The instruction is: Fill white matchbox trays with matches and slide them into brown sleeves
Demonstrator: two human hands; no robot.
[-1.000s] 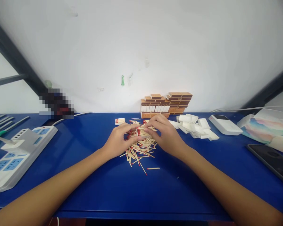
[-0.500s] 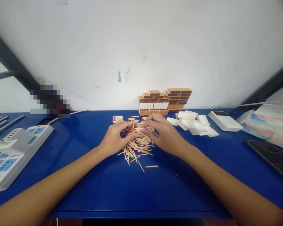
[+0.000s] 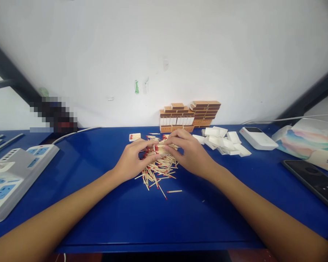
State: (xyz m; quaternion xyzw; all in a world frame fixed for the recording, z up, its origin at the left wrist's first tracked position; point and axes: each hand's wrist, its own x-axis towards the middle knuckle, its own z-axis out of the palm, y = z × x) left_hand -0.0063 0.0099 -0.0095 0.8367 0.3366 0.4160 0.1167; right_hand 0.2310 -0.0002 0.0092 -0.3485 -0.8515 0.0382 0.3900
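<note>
Above a loose pile of red-tipped matches [image 3: 160, 169], my left hand [image 3: 132, 158] grips a small white matchbox tray [image 3: 155, 146] between thumb and fingers. Matches lie in the tray with their red heads toward the left. My right hand [image 3: 191, 153] is closed at the tray's right end, its thumb and fingertips pinching at the matches there; how many is hidden by the fingers. Left of the pile, beyond my left hand, another white tray [image 3: 135, 137] filled with matches rests on the table. One match [image 3: 175, 191] lies apart in front.
Matchboxes [image 3: 177, 112] are stacked against the wall. A heap of white trays [image 3: 224, 140] lies right of my hands, beside a white device [image 3: 258, 138], a plastic packet [image 3: 306, 140] and a phone [image 3: 311, 182]. A power strip [image 3: 22, 178] is on the left.
Matches that were at my right fingertips now lie lower in the tray, and more of its white edge shows. Both hands stay nearly in place; the view shifts slightly.
</note>
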